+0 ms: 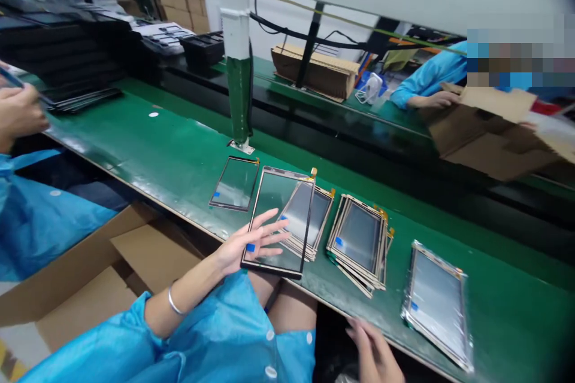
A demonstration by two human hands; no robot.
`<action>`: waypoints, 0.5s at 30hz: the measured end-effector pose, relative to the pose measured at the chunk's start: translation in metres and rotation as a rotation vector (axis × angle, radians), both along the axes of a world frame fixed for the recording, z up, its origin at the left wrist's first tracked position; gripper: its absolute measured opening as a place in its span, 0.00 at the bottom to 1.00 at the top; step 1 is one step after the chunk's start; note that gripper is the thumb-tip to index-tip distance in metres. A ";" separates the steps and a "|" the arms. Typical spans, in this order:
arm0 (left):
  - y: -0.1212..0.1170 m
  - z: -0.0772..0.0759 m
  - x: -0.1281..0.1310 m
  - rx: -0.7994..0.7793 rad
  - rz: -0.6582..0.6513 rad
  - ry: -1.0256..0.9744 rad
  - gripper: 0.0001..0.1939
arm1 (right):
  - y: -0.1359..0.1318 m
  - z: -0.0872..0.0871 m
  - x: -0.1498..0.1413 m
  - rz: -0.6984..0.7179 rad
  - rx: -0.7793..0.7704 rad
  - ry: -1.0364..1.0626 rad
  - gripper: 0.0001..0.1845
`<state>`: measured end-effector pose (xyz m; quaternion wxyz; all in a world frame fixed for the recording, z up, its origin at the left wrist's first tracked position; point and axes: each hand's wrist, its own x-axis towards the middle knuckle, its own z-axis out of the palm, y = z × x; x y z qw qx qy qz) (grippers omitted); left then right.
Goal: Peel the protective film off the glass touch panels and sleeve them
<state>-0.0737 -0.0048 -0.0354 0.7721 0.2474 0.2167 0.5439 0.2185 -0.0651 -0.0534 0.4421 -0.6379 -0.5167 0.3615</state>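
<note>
My left hand (236, 251) holds a glass touch panel (285, 197) with a dark frame, a blue tab and an orange flex tail. The panel is tilted above the table's front edge, and my spread fingers show through the glass. My right hand (377, 353) is low at the table's front edge, apart from the panels; its fingers are loosely extended, with nothing visible in them. Behind the held panel lies a stack of similar panels (321, 209). A second stack (359, 233) sits to its right, slightly fanned. One single panel (236, 182) lies flat to the left.
At the right of the green table (179, 149) is a plastic-wrapped panel stack (438, 305). A white and green post (238, 72) rises behind. An open carton (135, 251) stands at lower left. Co-workers' hands show at left (20, 111) and at upper right, near a cardboard box (480, 131).
</note>
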 end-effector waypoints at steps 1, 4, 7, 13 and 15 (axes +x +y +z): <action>-0.003 0.002 0.008 0.009 0.007 -0.018 0.21 | 0.004 -0.006 -0.011 0.033 -0.012 0.031 0.17; -0.010 0.007 0.024 0.034 0.014 -0.075 0.21 | 0.019 -0.009 -0.044 0.104 0.017 0.129 0.17; -0.015 0.010 0.031 0.035 0.011 -0.102 0.21 | 0.028 -0.004 -0.065 0.122 0.105 0.154 0.11; -0.017 0.006 0.037 0.038 0.011 -0.076 0.21 | 0.022 0.004 -0.068 0.148 0.347 -0.105 0.06; -0.016 0.000 0.037 0.043 0.027 -0.018 0.21 | 0.018 0.009 -0.066 0.137 0.396 -0.165 0.05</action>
